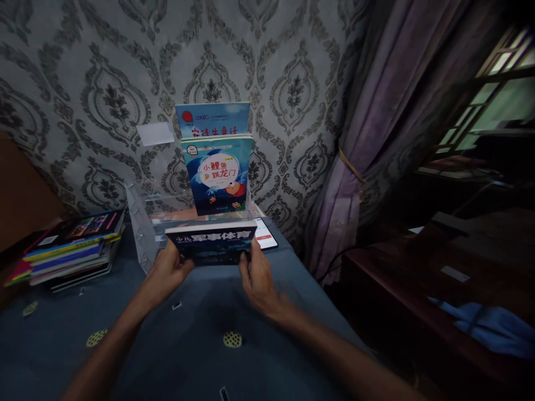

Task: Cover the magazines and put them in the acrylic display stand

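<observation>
A dark blue book with white Chinese lettering is held between my two hands, its top edge tilted toward me. My left hand grips its left side, thumb on the front cover. On the right side, my right hand grips it the same way. Just behind it stands a clear acrylic rack, partly hidden by the book. In the rack, a blue children's book with an orange fish stands upright, and a taller light blue book shows above it.
A stack of books and magazines lies left of the rack. Right of the rack, a phone or tablet with a lit screen lies on the blue cloth. A tied curtain hangs at the right, near a dark red piece of furniture.
</observation>
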Tool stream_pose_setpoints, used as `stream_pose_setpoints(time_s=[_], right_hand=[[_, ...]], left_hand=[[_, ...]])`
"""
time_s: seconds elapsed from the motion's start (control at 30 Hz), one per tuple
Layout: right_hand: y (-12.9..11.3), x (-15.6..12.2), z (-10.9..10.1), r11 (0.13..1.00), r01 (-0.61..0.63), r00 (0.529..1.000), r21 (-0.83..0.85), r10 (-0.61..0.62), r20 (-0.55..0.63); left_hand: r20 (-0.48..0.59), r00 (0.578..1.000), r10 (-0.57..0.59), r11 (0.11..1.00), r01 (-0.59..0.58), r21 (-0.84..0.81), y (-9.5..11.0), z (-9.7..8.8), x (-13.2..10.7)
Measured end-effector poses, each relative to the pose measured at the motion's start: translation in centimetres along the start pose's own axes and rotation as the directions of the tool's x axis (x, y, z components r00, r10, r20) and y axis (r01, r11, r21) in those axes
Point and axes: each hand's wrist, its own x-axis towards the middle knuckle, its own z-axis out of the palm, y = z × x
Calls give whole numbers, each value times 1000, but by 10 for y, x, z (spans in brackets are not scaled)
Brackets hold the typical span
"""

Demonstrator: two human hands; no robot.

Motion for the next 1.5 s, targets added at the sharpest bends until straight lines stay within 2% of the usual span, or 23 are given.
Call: stream_pose_setpoints(time_s=[0.1, 0.2, 0.3, 0.4, 0.47, 0.57, 0.63, 0.8, 0.97, 1.3, 1.5], right_hand=[[-7, 25, -6, 996, 91, 996, 6, -91, -24], [-15, 57, -20, 990, 141, 989, 11, -140, -38], [-23, 91, -39, 986, 161, 986, 44, -159, -53], [-29, 118, -56, 964, 248, 965, 91, -238, -115], [-30, 128, -63, 957, 265, 957, 122, -246, -152], [-24, 133, -64, 962, 234, 961, 142, -207, -182], [-17, 134, -62, 963, 210, 969, 167, -182, -165], [-2, 135, -56, 960, 173, 984, 218, -159, -80], [8, 135, -53, 978, 135, 991, 162, -131, -31], [27, 137, -47, 995, 79, 994, 62, -83, 64], [34, 137, -45, 999, 53, 995, 8, -54, 84]], left_hand=[[-15, 998, 59, 984, -56, 167, 13, -2, 8], [-70, 981, 183, 968, -167, 189, 27, -2, 20], [-192, 924, 331, 930, -284, 234, 42, 0, 35], [-324, 837, 441, 882, -337, 330, 57, 4, 47], [-356, 800, 483, 862, -363, 353, 64, 8, 53], [-372, 774, 513, 846, -380, 374, 63, 16, 60], [-359, 773, 523, 835, -381, 397, 58, 19, 63], [-295, 803, 518, 831, -392, 395, 44, 22, 69], [-290, 800, 525, 817, -379, 436, 36, 24, 71], [-248, 849, 468, 844, -345, 411, 13, 34, 81], [-242, 862, 445, 843, -313, 437, 7, 39, 84]])
